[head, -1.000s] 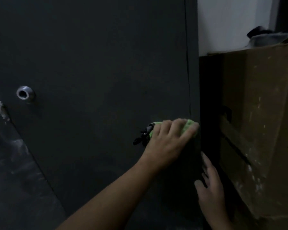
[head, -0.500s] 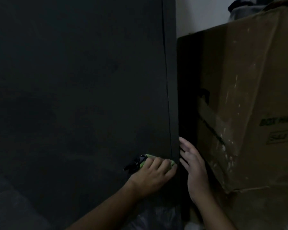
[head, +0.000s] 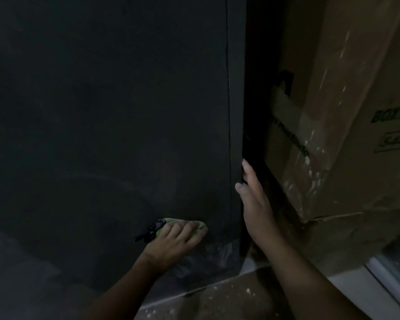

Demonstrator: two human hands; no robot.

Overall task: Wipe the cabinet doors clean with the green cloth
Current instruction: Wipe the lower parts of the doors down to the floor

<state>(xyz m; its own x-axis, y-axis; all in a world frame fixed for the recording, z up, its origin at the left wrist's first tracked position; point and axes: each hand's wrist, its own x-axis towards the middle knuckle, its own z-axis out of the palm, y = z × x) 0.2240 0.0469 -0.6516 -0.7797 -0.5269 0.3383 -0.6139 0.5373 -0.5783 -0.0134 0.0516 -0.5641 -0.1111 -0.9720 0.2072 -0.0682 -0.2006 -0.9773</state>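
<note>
Cardboard is crowding the right side: a tall brown cardboard box point(head: 346, 135), flecked with pale spatter, is standing just beside the cabinet's edge, leaving only a dark, narrow gap. The right hand point(head: 254, 204) is reaching into that gap, its fingers lying straight and relaxed along the cabinet's side edge, grasping nothing. A crinkled plastic sheet point(head: 208, 255) is bunching at the foot of the cabinet door point(head: 102, 112), just beside the left hand point(head: 173, 241), and speckled floor point(head: 217, 301) is showing below.

The left hand is pressing the green cloth point(head: 171, 220) low on the dark door, near its right seam, with fingers curled over the cloth. Most of the cloth is hiding under those fingers, and only a green fringe is peeking out above them. Something small and black point(head: 148, 234) is dangling at the cloth's left end, too dim to identify. Dim light is swallowing the door's surface, though faint arcing smears are showing above the cloth.

Green letters reading "BOX" are showing on the box, the rest running off the right border. A framed label below them and the green print on the box's tape are blurring beyond reading.
</note>
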